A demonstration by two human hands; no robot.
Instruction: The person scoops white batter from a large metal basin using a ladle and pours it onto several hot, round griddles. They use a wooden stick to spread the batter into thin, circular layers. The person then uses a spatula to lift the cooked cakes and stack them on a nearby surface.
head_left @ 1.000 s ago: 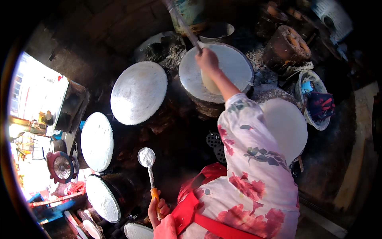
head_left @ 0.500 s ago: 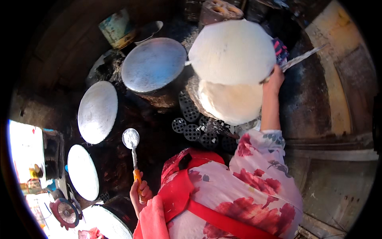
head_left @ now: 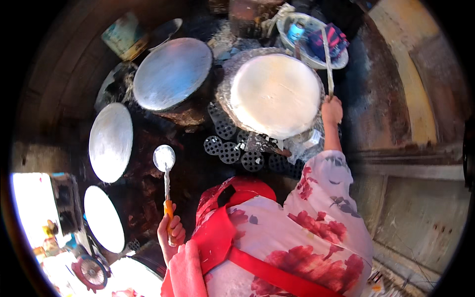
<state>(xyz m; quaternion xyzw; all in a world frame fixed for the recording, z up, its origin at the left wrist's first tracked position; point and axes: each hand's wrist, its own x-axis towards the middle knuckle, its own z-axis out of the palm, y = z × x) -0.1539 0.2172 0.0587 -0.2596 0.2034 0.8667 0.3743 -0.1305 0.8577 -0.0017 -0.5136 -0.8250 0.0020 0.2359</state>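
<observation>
My left hand (head_left: 170, 232) is closed around the orange handle of a ladle (head_left: 164, 158), whose round, shallow bowl and shaft are coated white. My right hand (head_left: 332, 110) grips the lower end of a long, pale, flat stick (head_left: 327, 59), which points away past a white basin. Left of this hand lies a round, cream-white sheet (head_left: 277, 94), thin and flatbread-like. It rests on a wider round base with a speckled rim (head_left: 225, 96). Farther left a round grey griddle (head_left: 173, 74) sits on a dark drum-like stand, its surface bare.
The white basin (head_left: 341, 64) at the back right holds a blue can and a dark pink-striped cloth. Several perforated black briquettes (head_left: 229, 153) lie between me and the sheet. Two pale discs (head_left: 111, 142) stand at the left, near a red-rimmed wheel (head_left: 91, 272).
The white sheet raised by my right hand now lies flat on the round base. My right hand has come down, the stick swinging to point away. The left hand still holds the ladle.
</observation>
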